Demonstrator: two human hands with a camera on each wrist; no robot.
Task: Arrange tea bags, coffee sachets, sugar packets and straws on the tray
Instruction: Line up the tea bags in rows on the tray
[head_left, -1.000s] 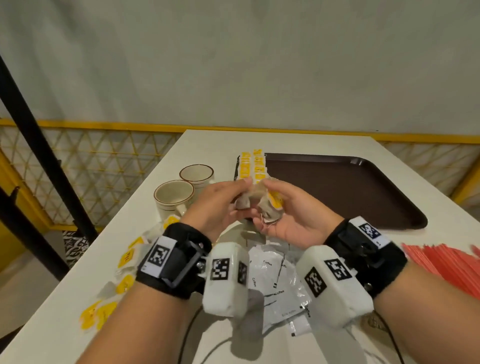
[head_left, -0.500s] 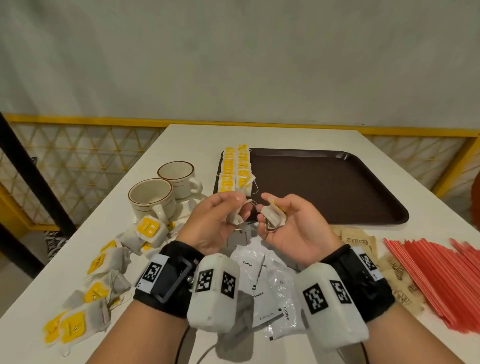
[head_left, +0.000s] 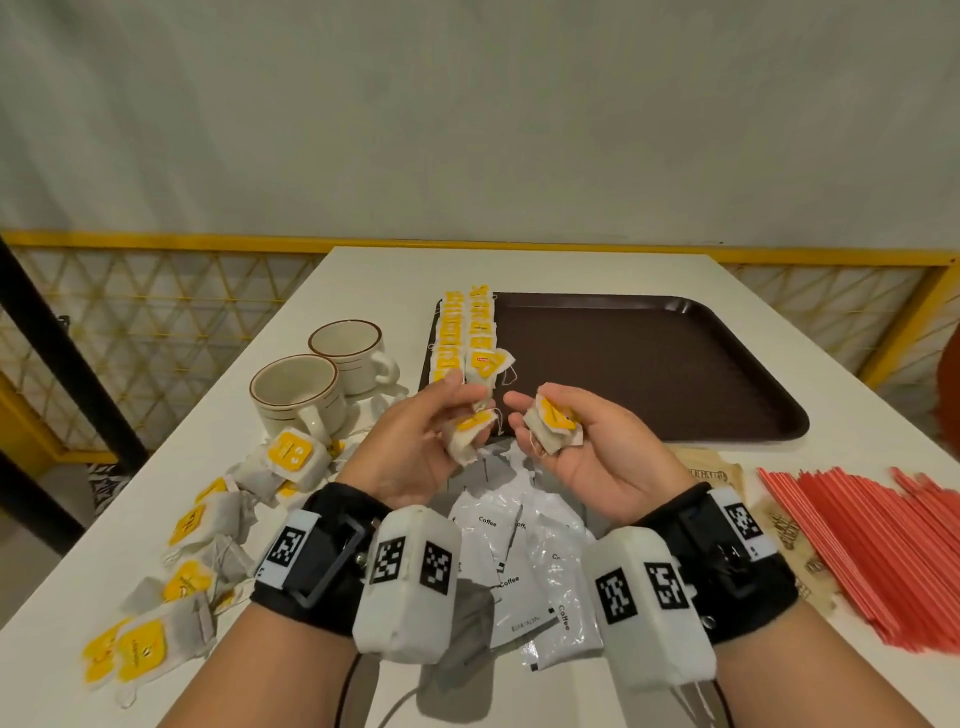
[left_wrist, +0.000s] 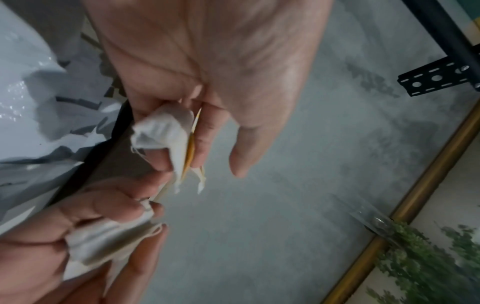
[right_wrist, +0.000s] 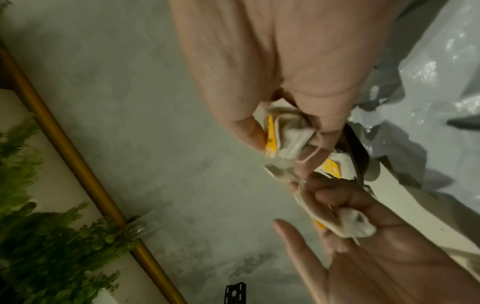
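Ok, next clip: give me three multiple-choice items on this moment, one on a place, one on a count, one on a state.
1. Where on the dark brown plastic tray do the lined-up yellow-tagged tea bags lie?
A left edge B right edge C centre
2. How many cream ceramic cups stand on the white table?
A one B two C four
3. What does the right hand hold?
A red straws B nothing C a tea bag

A: rows hug the left rim. B: two cups side by side. C: fingers curl round it.

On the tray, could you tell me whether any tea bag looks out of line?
Yes: the nearest tea bag in the right row on the tray lies crooked, its yellow tag turned and string trailing, unlike the neat rows of tea bags behind it.
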